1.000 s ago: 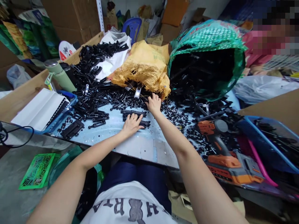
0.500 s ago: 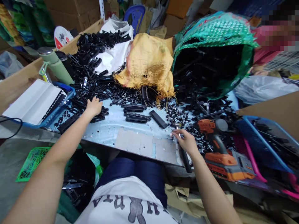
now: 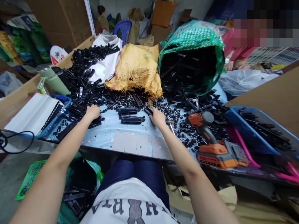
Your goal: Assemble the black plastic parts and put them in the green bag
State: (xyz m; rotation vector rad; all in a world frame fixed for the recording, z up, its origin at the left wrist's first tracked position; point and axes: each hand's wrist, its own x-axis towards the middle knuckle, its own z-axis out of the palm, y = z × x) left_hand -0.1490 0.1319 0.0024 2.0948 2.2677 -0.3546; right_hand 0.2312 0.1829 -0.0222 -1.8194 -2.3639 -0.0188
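My left hand (image 3: 93, 112) rests at the right edge of the pile of black parts (image 3: 79, 101), its fingers curled down among them; what they hold, if anything, is hidden. My right hand (image 3: 158, 117) is at the middle of the blue table (image 3: 105, 133), its fingers on a black bar-shaped piece (image 3: 148, 110). Just left of that piece lie black assembled pieces (image 3: 132, 119) in short rows. Small black parts with silver pins (image 3: 177, 115) are scattered behind and to the right of my right hand. A hammer's metal part (image 3: 171, 122) shows beside my right wrist.
An orange and black cordless drill (image 3: 210, 140) stands on the right, beside a blue basket (image 3: 257, 137) of black parts. Behind are a yellow sack (image 3: 137, 68) and an open green sack (image 3: 191, 40). A thermos (image 3: 56, 81) stands left. Another person's hands (image 3: 235, 64) show at far right.
My right hand has moved left and away from me, from the hammer to the black bar-shaped piece. My left hand stays at the black pile. The view has shifted slightly.
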